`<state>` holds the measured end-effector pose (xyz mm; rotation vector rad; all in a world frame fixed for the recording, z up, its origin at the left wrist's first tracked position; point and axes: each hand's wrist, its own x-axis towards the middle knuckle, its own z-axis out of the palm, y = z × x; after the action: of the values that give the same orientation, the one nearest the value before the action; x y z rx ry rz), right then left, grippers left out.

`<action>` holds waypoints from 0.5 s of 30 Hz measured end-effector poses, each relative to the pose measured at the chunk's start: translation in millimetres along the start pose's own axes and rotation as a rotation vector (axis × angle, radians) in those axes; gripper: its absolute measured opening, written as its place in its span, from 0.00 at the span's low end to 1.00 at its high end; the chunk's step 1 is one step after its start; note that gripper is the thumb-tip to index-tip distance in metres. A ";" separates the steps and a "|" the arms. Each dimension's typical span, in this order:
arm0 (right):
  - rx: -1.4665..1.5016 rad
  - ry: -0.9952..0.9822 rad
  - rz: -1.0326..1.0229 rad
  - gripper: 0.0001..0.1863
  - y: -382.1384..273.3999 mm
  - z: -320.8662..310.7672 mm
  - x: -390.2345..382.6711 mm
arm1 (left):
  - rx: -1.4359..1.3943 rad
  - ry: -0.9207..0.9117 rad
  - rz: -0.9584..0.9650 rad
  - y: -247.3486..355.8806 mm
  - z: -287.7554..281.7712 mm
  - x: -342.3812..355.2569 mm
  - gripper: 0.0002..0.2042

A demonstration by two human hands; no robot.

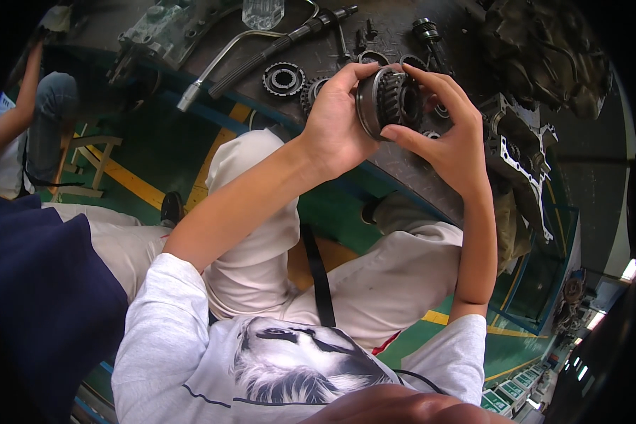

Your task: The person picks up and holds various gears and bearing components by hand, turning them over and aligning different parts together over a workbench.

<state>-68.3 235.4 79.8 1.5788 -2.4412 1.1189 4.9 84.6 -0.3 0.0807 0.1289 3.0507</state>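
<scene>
Both hands hold a dark gear assembly (386, 106) at the edge of a metal surface (411, 175). The left hand (340, 124) cups its left side; the right hand (451, 124) grips it from the right, thumb low, fingers near its top. Beyond lie a toothed ring (268, 79), a splined shaft (258, 63) and a bent-handled wrench (208, 73), with a clear container (263, 14) at the upper edge

Place type: mechanical workshop.
Workbench (406, 168): dark, tread-patterned metal, spanning 11 to 2 o'clock.
Machine parts: splined shaft (279, 51) and toothed ring (284, 79), 12 o'clock; large grimy casting (544, 60), 2 o'clock.
Tool: long-handled socket wrench (191, 95), 11 o'clock.
Floor (145, 157): green, yellow stripe (124, 177) at 9 o'clock.
</scene>
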 end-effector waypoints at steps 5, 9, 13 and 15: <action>-0.009 0.029 0.042 0.33 -1.4 4.8 -0.2 | 0.072 0.121 0.040 -1.1 4.8 1.0 0.20; 0.100 0.059 0.043 0.26 9.9 4.6 -1.7 | 0.064 0.036 0.008 1.8 11.8 -1.8 0.20; 0.412 0.279 0.308 0.21 24.1 11.6 0.2 | 0.216 0.214 0.132 0.6 23.3 -2.3 0.18; 0.642 0.211 0.503 0.23 38.6 13.2 -0.7 | 0.215 0.183 0.129 5.8 18.8 -0.6 0.18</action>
<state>-94.5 237.1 48.6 0.8322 -2.5328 2.1884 6.0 80.3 19.0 -0.1840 0.4821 3.1550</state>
